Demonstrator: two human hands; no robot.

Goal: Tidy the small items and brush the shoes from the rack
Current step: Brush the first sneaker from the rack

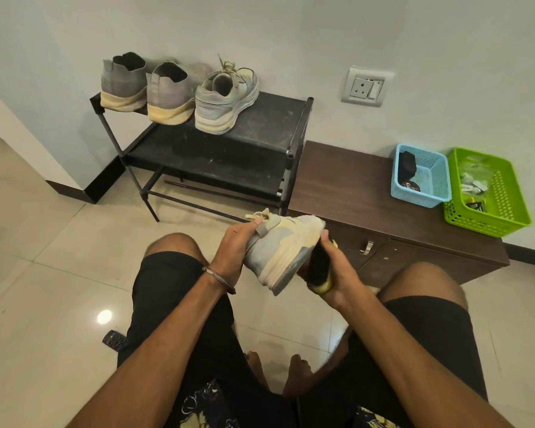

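Note:
My left hand (233, 245) grips a pale grey and cream sneaker (283, 247) at its heel and tongue, holding it tilted on its side above my knees. My right hand (337, 268) holds a yellow-handled brush with black bristles (319, 267), and the bristles press against the sneaker's sole edge near the toe. The matching sneaker (226, 98) stands on the top shelf of the black shoe rack (269, 125). Beside it, to the left, stand two grey knit shoes (149, 88) with yellowed soles.
A low brown cabinet (352, 186) stands right of the rack. On it sit a blue basket (420, 176) with dark items and a green basket (488, 193) with small items. A wall socket (366, 86) is above. A small dark object (115, 339) lies on the tiled floor at left.

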